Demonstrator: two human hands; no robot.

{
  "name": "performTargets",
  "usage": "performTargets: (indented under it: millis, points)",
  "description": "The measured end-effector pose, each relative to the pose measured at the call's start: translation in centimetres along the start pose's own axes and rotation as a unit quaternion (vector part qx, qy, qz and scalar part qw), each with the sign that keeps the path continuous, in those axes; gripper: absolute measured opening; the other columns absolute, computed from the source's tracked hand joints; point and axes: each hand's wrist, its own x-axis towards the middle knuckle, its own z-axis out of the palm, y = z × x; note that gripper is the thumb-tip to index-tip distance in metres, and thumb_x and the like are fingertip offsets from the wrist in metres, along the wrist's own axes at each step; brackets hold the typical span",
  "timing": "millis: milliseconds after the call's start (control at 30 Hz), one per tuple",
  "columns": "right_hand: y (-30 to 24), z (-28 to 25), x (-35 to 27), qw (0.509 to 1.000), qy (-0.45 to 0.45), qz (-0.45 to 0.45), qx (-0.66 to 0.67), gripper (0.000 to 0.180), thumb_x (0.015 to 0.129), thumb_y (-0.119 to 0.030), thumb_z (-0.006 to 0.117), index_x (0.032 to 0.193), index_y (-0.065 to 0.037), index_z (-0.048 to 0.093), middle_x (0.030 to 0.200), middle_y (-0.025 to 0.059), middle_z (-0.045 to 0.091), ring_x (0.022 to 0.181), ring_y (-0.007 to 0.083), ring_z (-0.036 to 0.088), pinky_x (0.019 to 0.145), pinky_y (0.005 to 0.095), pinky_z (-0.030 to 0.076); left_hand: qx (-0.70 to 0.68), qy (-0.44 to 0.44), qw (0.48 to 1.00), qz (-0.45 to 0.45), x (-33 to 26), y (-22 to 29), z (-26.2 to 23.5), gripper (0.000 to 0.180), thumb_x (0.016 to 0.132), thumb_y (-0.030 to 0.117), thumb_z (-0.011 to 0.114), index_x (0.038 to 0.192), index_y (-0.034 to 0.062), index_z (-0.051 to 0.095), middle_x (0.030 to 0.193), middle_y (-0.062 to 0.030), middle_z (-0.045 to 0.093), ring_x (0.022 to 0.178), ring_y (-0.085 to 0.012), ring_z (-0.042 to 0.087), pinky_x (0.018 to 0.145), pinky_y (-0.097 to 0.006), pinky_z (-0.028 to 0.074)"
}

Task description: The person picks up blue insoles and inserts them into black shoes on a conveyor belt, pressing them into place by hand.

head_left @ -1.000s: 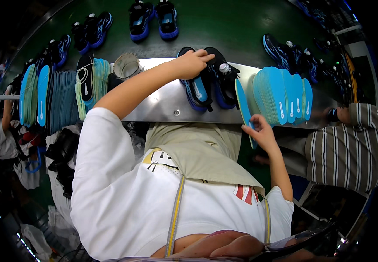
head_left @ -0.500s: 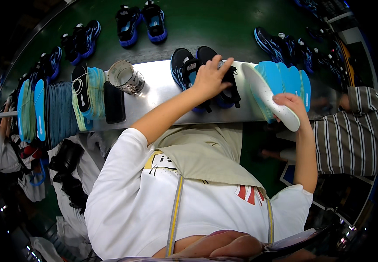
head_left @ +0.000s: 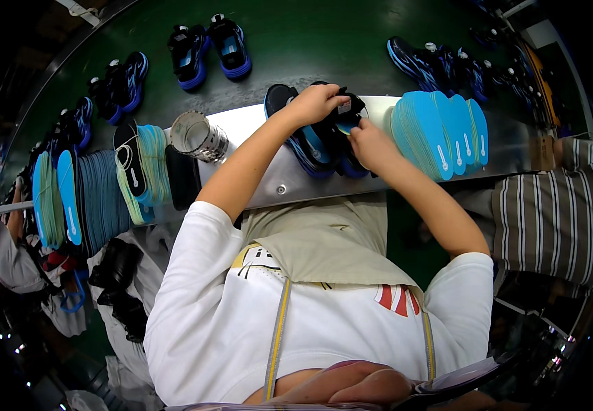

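Note:
Two black sneakers with blue soles stand side by side on the metal shelf before me. My left hand [head_left: 316, 105] reaches over the left sneaker [head_left: 308, 145] and is closed on the tongue of the right sneaker [head_left: 355, 164]. At that sneaker's opening, my right hand [head_left: 373, 145] has its fingers pinched on an insole [head_left: 345, 128]. Only a small bluish edge of the insole shows; the rest is hidden by the shoe and my fingers. A light blue insole lies inside the left sneaker.
Fanned stacks of blue insoles [head_left: 423, 127] stand right of the sneakers. More bundled insoles [head_left: 98, 195], a dark phone-like slab [head_left: 183, 179] and a round tin [head_left: 199, 135] sit left. Several sneakers [head_left: 228, 48] rest on the green surface beyond. Someone in a striped garment [head_left: 546, 219] is at right.
My right hand has carried the insole leftward from beside the stacks into the right sneaker's opening. My left hand's spread fingers have closed on that shoe's tongue.

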Motion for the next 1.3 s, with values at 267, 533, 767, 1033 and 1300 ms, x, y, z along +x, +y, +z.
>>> performTargets:
  millis: [267,533,767,1033,1300]
  points:
    - [-2.1,-3.6,-1.1,0.979,-0.149,0.126,-0.065,0.017,0.068,-0.015,0.053,0.08,-0.002,0.056,0.077,0.018,0.053,0.074,0.0321,0.054,0.064,0.0361,0.046,0.039,0.023,0.999,-0.018,-0.9,0.6,0.1,0.024,0.082,0.026,0.049,0.094,0.0061,0.055,0.077,-0.0143,0.057,0.071,-0.0279,0.054,0.063,-0.032,0.041]
    - [-0.2,-0.9,0.3,0.987,-0.116,-0.016,-0.109,0.013,0.068,-0.01,0.049,0.072,-0.001,0.058,0.075,0.0147,0.054,0.074,0.0291,0.055,0.065,0.0354,0.046,0.003,0.026,0.999,-0.028,-0.9,0.1,0.5,0.025,0.082,0.027,0.046,0.097,0.0074,0.054,0.083,-0.0155,0.057,0.078,-0.0316,0.054,0.067,-0.034,0.042]
    - [1.4,1.6,2.0,0.98,-0.119,-0.058,-0.148,0.011,0.07,-0.01,0.046,0.072,-0.004,0.055,0.078,0.015,0.052,0.075,0.0263,0.053,0.063,0.0349,0.045,0.02,0.006,0.999,-0.025,-1.0,0.4,0.3,0.027,0.082,0.026,0.045,0.1,0.0077,0.053,0.087,-0.0152,0.058,0.081,-0.0319,0.054,0.069,-0.036,0.042]
    - [0.2,0.4,3.9,0.885,-0.362,-0.096,-0.278,0.023,0.074,-0.013,0.044,0.088,-0.005,0.06,0.094,0.0144,0.055,0.088,0.0263,0.052,0.072,0.0326,0.045,0.023,0.001,0.999,-0.037,-1.4,0.4,0.0,0.029,0.082,0.025,0.046,0.104,0.008,0.052,0.092,-0.0148,0.057,0.085,-0.0317,0.054,0.073,-0.036,0.042]
    - [1.1,1.3,5.0,0.864,-0.387,-0.165,-0.275,0.023,0.073,-0.014,0.044,0.087,-0.004,0.059,0.078,0.0107,0.06,0.079,0.0229,0.056,0.075,0.033,0.043,0.053,0.128,0.988,0.062,-1.2,-0.3,1.2,0.026,0.08,0.023,0.046,0.1,0.0064,0.05,0.09,-0.0164,0.052,0.073,-0.0355,0.053,0.062,-0.039,0.044]
